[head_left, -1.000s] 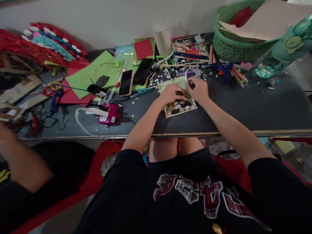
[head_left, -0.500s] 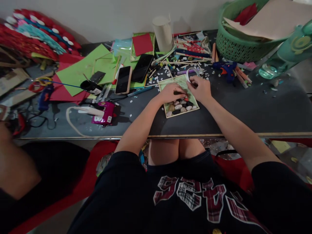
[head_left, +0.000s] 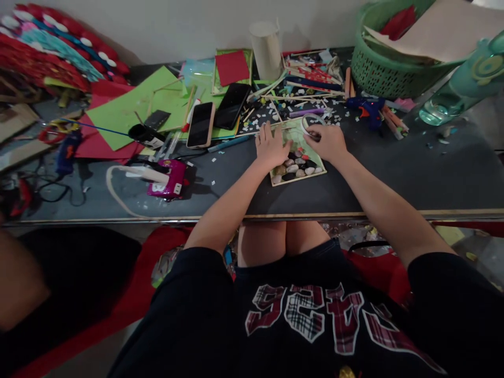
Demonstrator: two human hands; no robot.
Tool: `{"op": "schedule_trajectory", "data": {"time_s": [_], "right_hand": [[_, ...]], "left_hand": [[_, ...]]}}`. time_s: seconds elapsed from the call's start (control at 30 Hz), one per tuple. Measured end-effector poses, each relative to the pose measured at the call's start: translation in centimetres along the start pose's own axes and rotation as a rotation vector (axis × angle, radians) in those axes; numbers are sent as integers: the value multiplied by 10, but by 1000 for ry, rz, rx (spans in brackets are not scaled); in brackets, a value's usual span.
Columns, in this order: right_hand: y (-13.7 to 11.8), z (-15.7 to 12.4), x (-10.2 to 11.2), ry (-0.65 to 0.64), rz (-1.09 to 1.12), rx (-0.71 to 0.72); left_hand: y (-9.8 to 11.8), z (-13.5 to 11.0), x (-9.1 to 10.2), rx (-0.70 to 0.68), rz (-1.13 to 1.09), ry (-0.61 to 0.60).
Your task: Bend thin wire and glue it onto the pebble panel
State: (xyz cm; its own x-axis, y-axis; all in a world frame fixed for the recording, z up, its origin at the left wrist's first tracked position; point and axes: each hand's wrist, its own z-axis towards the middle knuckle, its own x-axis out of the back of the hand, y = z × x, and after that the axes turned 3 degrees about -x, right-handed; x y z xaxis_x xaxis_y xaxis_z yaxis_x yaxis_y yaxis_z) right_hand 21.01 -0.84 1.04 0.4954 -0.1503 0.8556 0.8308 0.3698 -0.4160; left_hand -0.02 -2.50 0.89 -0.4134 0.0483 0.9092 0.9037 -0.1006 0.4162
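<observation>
A shallow square frame (head_left: 298, 181) lies on the dark table in front of me. Pebbles (head_left: 291, 169) in black, white and brown cover its near part, with small red pieces (head_left: 302, 155) among them. My left hand (head_left: 271, 144) rests over the frame's left side, fingers spread and nothing visible in them. My right hand (head_left: 328, 142) pinches a white ring like a roll of tape (head_left: 304, 125) above the frame's far right corner. Its fingertips are partly hidden behind the hand.
Behind the frame are paper scraps, sticks and a purple pen (head_left: 307, 113). Two phones (head_left: 200, 125) lie left, near a purple power socket (head_left: 169, 181). To the right are a blue glue gun (head_left: 368, 107), green basket (head_left: 388, 76) and bottle (head_left: 444, 97). Another person's arm (head_left: 19, 278) shows far left.
My left hand has drawn back from the pebbles to the frame's left side and its fingers have spread. The white ring has tilted lower in my right hand.
</observation>
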Motion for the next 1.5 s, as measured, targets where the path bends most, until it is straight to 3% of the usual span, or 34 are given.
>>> {"op": "schedule_trajectory", "data": {"time_s": [0.17, 0.23, 0.47, 0.6, 0.8, 0.9, 1.03, 1.17, 1.33, 1.5], "right_hand": [[-4, -2, 6, 35, -52, 0], [-1, -3, 6, 65, -35, 4], [12, -2, 5, 92, -24, 12], [12, -2, 6, 76, -32, -11], [2, -3, 15, 49, -79, -57], [-4, -5, 19, 28, -130, -79], [-4, -5, 18, 17, -191, -79], [2, -4, 14, 10, -189, -29], [3, -4, 8, 68, -169, -9], [3, -3, 2, 89, -107, 146]], "left_hand": [[11, 0, 9, -138, 21, -140], [15, -1, 12, -149, 15, -140], [2, 9, 19, -127, -88, 105], [-15, 22, 25, -204, -98, 125], [-36, 41, 8, -345, -200, 415], [-43, 46, 1, -374, -212, 479], [-44, 47, -2, -349, -157, 372], [-41, 48, -4, -424, -72, 237], [-42, 41, -2, -474, -20, 207], [-46, 33, 1, -491, -21, 139]]}}
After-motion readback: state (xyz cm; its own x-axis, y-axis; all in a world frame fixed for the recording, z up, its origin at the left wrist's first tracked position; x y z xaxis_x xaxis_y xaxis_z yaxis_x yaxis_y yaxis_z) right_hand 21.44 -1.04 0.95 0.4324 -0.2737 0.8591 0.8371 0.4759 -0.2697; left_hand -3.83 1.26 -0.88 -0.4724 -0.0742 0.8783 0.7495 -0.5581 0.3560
